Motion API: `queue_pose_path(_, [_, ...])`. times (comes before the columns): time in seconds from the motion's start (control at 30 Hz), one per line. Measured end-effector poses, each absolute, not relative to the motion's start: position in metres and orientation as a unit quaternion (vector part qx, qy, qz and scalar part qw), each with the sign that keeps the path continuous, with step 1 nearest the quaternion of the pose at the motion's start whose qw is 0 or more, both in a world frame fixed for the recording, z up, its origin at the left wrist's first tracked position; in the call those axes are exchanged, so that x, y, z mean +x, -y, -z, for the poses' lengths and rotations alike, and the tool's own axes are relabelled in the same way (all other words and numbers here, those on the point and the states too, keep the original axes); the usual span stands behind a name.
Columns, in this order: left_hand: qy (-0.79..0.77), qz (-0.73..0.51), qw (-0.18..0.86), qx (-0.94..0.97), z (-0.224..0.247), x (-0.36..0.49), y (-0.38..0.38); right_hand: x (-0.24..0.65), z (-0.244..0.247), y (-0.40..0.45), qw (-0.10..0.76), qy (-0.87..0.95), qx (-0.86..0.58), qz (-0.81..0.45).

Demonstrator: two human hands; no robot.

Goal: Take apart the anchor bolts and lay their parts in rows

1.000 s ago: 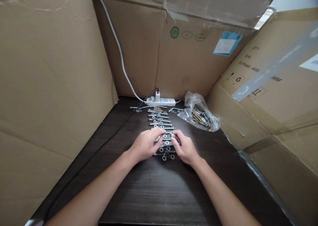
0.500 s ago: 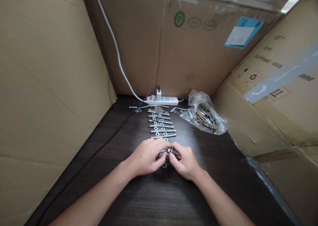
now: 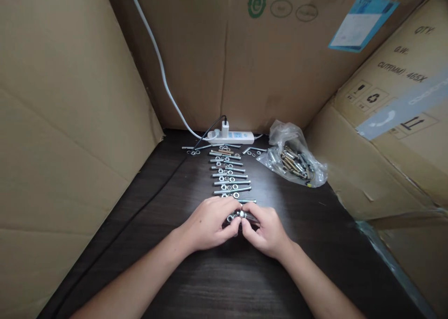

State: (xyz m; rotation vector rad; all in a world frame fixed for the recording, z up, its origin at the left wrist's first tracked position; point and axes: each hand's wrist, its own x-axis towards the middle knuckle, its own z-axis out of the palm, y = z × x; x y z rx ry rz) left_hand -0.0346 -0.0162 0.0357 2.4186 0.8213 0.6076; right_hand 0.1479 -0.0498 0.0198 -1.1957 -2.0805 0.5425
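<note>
Fingers of the right hand pinch a metal bolt with a nut on its end. Fingers of the left hand close about the same end; exact contact unclear. Washers lie just beside the bolt, between the hands. Beyond: rows of bolts and rings on the dark tabletop. Far side: white power strip; to its right, clear plastic bag of metal hardware.

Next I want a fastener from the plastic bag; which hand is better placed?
Right, probably: the plastic bag lies nearer the right hand, and the left hand would have to reach across. Both hands' fingertips meet at a metal fastener.
</note>
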Motion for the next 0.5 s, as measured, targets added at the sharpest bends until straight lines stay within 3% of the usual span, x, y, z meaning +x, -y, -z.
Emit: queue_pose_path(0.5, [-0.291, -0.23, 0.248, 0.895, -0.0366, -0.0315, 0.0196, 0.1504, -0.0235, 0.0522, 0.349, 0.809, -0.439, -0.174])
